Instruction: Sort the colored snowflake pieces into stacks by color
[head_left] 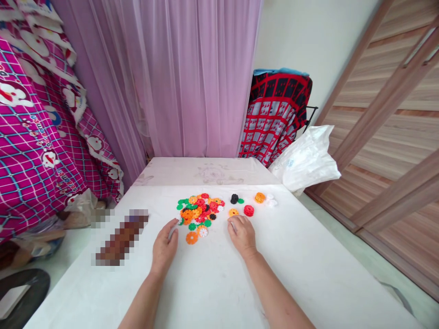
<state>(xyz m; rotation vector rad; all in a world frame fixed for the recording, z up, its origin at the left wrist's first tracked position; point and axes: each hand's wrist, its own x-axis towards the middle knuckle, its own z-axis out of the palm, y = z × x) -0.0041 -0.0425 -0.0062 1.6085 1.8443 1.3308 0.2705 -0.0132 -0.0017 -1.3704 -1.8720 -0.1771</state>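
Observation:
A loose heap of notched plastic discs [197, 210] in red, orange, green, black and white lies on the white-covered table. My left hand [165, 244] rests at the heap's left edge, thumb and forefinger apart, fingertips by a green disc [181, 222]. To the right of the heap, my right hand [243, 236] has its fingers curled; anything between them is hidden. Just beyond its fingers is an orange disc [233, 212]. Farther right sit a red group [248, 210], a black group [234, 198], an orange stack [259, 197], white discs [271, 200] and one green disc [241, 201].
A blurred-out brown object [120, 240] lies on the table's left side. At the far right corner is a white plastic bag [307, 157]. A purple curtain [199, 77] hangs behind the table, and a wooden wardrobe [391, 114] stands to the right.

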